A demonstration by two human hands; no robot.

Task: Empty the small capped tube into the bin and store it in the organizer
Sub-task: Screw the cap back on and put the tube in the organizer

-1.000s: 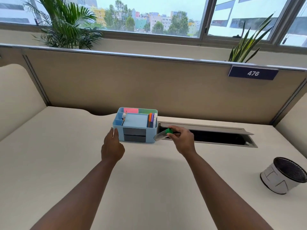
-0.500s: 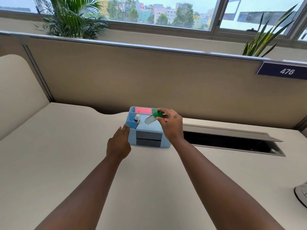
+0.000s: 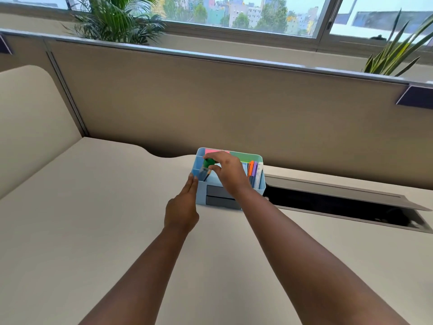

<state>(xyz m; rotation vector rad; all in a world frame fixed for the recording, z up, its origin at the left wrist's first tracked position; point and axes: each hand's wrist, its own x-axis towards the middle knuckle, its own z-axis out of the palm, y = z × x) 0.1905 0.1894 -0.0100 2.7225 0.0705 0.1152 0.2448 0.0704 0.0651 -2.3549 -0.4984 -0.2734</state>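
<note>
A light blue desk organizer [image 3: 260, 188] stands on the beige desk near the partition. My right hand [image 3: 228, 172] reaches over it and pinches the green cap of a small clear tube [image 3: 206, 166]. The tube points down into the organizer's front left compartment. My left hand [image 3: 182, 207] lies flat against the organizer's left front corner, fingers straight and together, holding nothing. The bin is out of view.
Pink and green sticky notes [image 3: 241, 156] and coloured markers [image 3: 253, 168] fill the organizer's other compartments. An open cable slot [image 3: 339, 206] with a raised flap cuts the desk to the right. The partition wall [image 3: 210, 106] rises right behind.
My right hand carried the tube from the organizer's right side leftward over it, then tipped it upright into the left compartment. The view shifted left, so the bin left the frame.
</note>
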